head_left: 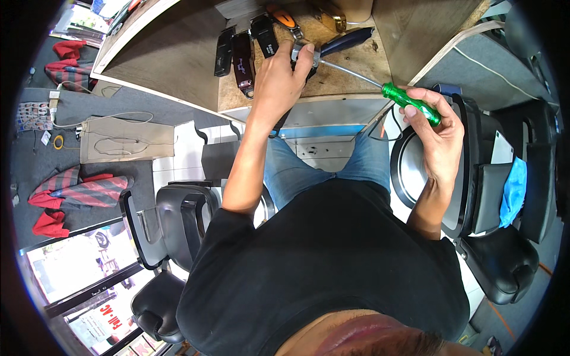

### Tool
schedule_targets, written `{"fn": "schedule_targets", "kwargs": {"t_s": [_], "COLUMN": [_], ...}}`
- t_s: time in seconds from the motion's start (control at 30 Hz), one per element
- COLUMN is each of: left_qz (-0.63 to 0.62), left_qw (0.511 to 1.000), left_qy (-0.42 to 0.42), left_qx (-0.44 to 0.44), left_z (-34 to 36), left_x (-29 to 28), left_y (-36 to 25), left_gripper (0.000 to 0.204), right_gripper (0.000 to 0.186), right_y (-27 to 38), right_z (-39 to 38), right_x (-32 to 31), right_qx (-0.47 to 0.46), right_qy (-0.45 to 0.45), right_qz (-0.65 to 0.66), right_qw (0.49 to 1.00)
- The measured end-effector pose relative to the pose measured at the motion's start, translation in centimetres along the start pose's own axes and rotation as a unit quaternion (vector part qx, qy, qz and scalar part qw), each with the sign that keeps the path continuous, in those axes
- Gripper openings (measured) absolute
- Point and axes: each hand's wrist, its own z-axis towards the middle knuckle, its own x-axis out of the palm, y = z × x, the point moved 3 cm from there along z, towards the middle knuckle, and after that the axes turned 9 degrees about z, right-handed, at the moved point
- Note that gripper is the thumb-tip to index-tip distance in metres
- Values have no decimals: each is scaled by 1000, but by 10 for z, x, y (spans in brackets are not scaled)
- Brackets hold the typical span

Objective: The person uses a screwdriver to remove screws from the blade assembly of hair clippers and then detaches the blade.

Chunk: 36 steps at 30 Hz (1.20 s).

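My left hand (pixel 274 89) is closed around a hair clipper (pixel 307 53) with a silvery metal head, just above the wooden shelf. My fingers cover most of its body. In my right hand (pixel 440 135) is a screwdriver (pixel 411 104) with a clear green handle, gripped between thumb and fingers. Its long thin shaft points left, and the tip meets the clipper's metal head; exact contact is too small to tell. Left of and beyond my left hand lie a black clipper (pixel 224 52), a dark maroon clipper (pixel 243 64) and another black clipper (pixel 263 35).
On the wooden shelf (pixel 356 71) also lie an orange-and-black tool (pixel 284 20), a gold-coloured device (pixel 330 19) and a long dark blue object (pixel 349 40). Wooden side panels wall the shelf in. Black salon chairs (pixel 185 216) stand on both sides; a blue cloth (pixel 514 191) hangs at right.
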Motion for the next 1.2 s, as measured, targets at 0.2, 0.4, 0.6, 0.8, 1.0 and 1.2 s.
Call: {"fn": "schedule_targets", "kwargs": {"t_s": [0.2,0.4,0.6,0.8,1.0,1.2], "left_qz": [17,19,24,75,137,134], "left_qw": [1000,1000,1000,996,987,989], "left_qy": [1,-9,-5,-27,-33,-10], "left_qx": [4,13,13,47,79,66], "left_z": [0,-1,-1,-3,-5,-2], "left_x": [1,2,2,3,5,6], "left_y": [-4,-3,-3,-13,-18,-12], "left_gripper": [51,49,48,46,44,48], "right_gripper": [23,23,21,20,25,21], "right_y": [0,-1,4,19,55,74], "right_z": [1,2,2,5,17,22], "right_x": [6,6,9,9,23,41], "right_qx": [-5,-12,-19,-32,-166,-205], "right_qy": [-6,-5,3,7,69,172], "right_qz": [-56,-54,-64,-217,-341,-354], "right_qw": [998,998,998,976,922,896]}}
